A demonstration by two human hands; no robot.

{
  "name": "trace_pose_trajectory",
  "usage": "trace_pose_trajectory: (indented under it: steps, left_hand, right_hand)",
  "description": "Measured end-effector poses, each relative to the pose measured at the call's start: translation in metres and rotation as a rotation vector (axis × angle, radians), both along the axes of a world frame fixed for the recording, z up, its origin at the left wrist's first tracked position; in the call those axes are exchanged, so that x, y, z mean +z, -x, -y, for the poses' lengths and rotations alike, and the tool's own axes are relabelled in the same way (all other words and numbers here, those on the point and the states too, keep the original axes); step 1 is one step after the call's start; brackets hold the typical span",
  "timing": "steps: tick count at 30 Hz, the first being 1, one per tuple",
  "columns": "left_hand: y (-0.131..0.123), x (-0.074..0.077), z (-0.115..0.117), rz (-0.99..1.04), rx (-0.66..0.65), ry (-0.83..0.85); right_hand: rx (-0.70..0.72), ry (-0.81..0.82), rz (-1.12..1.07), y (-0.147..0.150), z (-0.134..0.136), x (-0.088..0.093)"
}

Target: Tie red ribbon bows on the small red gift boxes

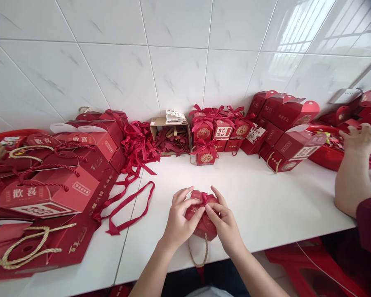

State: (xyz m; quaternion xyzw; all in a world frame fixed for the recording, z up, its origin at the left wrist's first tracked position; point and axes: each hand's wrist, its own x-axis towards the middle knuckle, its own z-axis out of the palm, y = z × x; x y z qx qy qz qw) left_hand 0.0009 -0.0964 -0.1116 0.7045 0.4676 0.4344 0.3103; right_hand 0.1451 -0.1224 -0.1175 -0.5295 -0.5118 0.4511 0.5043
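Note:
A small red gift box (207,236) stands near the front edge of the white table, with a gold rope handle (204,258) hanging over that edge. A red ribbon (205,198) is gathered at the box's top. My left hand (183,214) comes in from the left, its thumb and index finger pinching the ribbon at the middle. From the right, my right hand (224,220) pinches the ribbon close beside the other thumb. Fingers partly hide the ribbon and the box's sides, so the state of the knot is hard to make out.
Red boxes with rope handles (49,192) are piled at left, near loose ribbons (139,142). A cardboard box (154,122) and ribboned boxes (205,159) stand by the wall. More boxes (284,140) and a red basin (324,159) lie right, near another person's hand (363,138).

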Motion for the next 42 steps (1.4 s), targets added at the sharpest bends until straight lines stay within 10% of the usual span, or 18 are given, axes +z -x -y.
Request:
trace_pose_trajectory:
  steps: [15, 21, 33, 42]
  left_hand:
    - [0.020, 0.021, 0.000, -0.199, -0.063, 0.107]
    - [0.022, 0.029, -0.007, -0.145, -0.183, 0.139]
    - [0.015, 0.045, -0.016, -0.329, -0.286, 0.057]
    - [0.015, 0.046, -0.011, -0.435, -0.185, 0.001]
  right_hand:
    - [0.005, -0.128, 0.425, -0.047, 0.007, -0.001]
    - [0.320, -0.246, 0.647, -0.059, 0.026, 0.031]
    - [0.606, -0.197, 0.408, -0.052, -0.047, 0.039]
    - [0.676, -0.265, 0.413, -0.051, -0.051, 0.033]
